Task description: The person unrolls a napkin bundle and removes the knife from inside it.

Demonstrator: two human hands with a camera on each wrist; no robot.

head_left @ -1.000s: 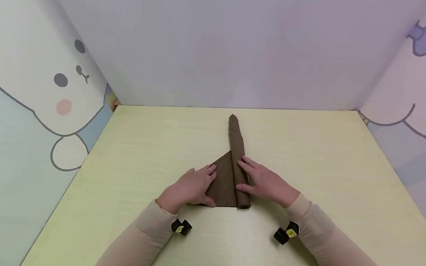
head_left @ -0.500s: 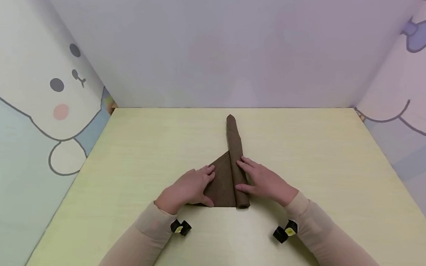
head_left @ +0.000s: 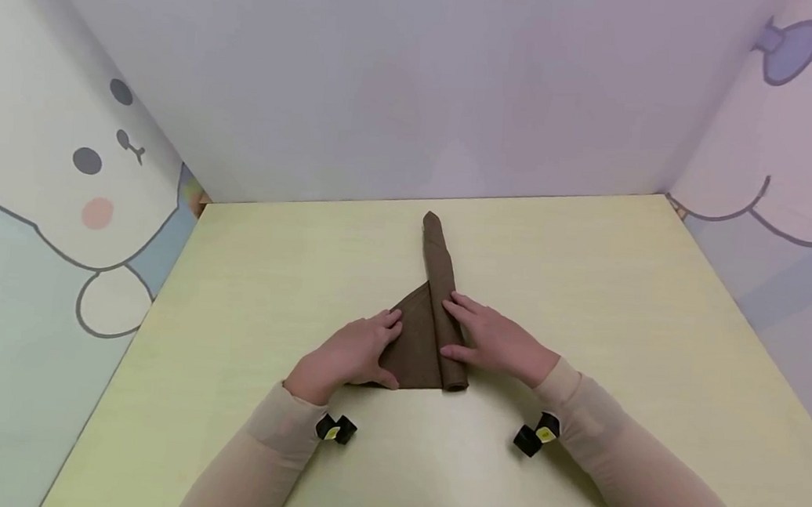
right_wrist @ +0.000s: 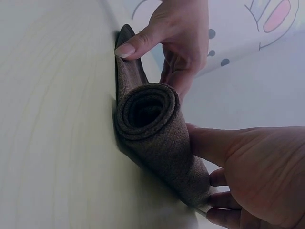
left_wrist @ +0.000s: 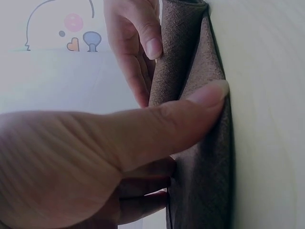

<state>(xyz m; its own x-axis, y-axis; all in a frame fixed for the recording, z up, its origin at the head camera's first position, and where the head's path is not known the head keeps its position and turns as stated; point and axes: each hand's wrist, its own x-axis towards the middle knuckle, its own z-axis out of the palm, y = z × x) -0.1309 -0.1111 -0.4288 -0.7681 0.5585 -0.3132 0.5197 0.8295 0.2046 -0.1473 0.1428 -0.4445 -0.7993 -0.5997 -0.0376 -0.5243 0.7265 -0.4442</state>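
A brown cloth point(head_left: 409, 348) lies on the table, its right part wound into a slanting roll point(head_left: 440, 275) that narrows to a tip at the far end. The near end of the roll point(right_wrist: 147, 112) shows a spiral of layers in the right wrist view. My left hand point(head_left: 349, 356) rests on the flat left part, with its thumb point(left_wrist: 167, 126) near the cloth's front edge. My right hand point(head_left: 502, 343) touches the roll from the right, fingertips on its top and thumb point(right_wrist: 209, 143) against its side. The flat part's left corner is hidden under my left hand.
The pale yellow table point(head_left: 587, 297) extends around the cloth on all sides. A plain light wall point(head_left: 417, 89) stands at its back edge. Side walls with cartoon animals point(head_left: 87, 160) flank it. Small black devices point(head_left: 537, 435) are strapped to both wrists.
The head view has shifted slightly, so everything sits a little farther left. The hands and the cloth show no clear change relative to each other.
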